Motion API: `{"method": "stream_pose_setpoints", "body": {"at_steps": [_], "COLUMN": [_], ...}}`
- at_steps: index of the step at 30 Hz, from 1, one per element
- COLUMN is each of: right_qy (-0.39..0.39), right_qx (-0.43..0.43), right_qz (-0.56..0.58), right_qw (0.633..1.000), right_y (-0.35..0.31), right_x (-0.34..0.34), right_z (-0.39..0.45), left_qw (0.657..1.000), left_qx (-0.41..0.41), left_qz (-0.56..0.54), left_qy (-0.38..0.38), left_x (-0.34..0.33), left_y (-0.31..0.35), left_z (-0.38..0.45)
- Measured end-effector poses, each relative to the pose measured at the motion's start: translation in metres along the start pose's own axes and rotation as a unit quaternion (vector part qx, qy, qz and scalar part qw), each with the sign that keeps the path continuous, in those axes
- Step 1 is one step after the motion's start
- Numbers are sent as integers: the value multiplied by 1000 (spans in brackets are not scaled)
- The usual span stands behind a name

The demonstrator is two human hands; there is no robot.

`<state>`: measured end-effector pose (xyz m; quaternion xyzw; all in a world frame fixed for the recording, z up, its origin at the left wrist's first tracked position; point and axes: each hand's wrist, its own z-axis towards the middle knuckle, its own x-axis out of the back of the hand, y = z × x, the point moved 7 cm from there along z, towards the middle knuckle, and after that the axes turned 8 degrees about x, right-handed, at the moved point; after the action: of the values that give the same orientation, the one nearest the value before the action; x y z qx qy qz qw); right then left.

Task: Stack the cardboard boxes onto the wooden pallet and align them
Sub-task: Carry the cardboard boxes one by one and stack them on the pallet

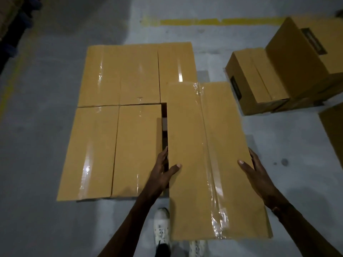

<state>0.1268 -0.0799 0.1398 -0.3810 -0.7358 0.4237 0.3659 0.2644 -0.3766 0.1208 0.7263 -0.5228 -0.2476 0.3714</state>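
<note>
A long taped cardboard box (209, 154) is held between my two hands at the right side of a layer of boxes. My left hand (163, 171) grips its left edge, thumb on top and fingers down in the gap. My right hand (256, 173) presses its right side, thumb on top. Several sealed cardboard boxes (118, 115) lie side by side in a flat layer on the floor area ahead. A dark gap (164, 127) separates the held box from the neighbouring box. The pallet itself is hidden under the boxes.
More cardboard boxes (259, 78) stand at the right, with a taller one (304, 58) behind and another box edge (334, 130) at the far right. A yellow floor line (204, 21) runs across the back. My white shoes (161, 227) stand on grey concrete just below the stack.
</note>
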Motion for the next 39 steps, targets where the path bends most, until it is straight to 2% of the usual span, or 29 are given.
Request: {"method": "stream_pose_setpoints", "body": {"at_steps": [8, 11, 17, 22, 29, 39], "right_qy": [-6, -18, -23, -39, -31, -21], "right_qx": [-6, -8, -19, -30, -33, -28], "right_qz": [20, 19, 40, 48, 33, -3], "right_qw": [1000, 1000, 999, 998, 998, 999], "right_y": [106, 140, 188, 219, 245, 270], "right_x": [-34, -45, -64, -78, -94, -102], "right_z": [79, 105, 144, 170, 190, 210], "left_qw": [1000, 998, 980, 964, 935, 923], "left_qx": [11, 7, 35, 34, -15, -67], "left_qz": [22, 69, 187, 255, 339, 344], "left_qy": [-11, -7, 49, 71, 100, 157], "left_x": [12, 18, 34, 41, 47, 40], "left_y": [-86, -108, -146, -169, -186, -199], "left_z": [100, 130, 177, 200, 228, 232]}}
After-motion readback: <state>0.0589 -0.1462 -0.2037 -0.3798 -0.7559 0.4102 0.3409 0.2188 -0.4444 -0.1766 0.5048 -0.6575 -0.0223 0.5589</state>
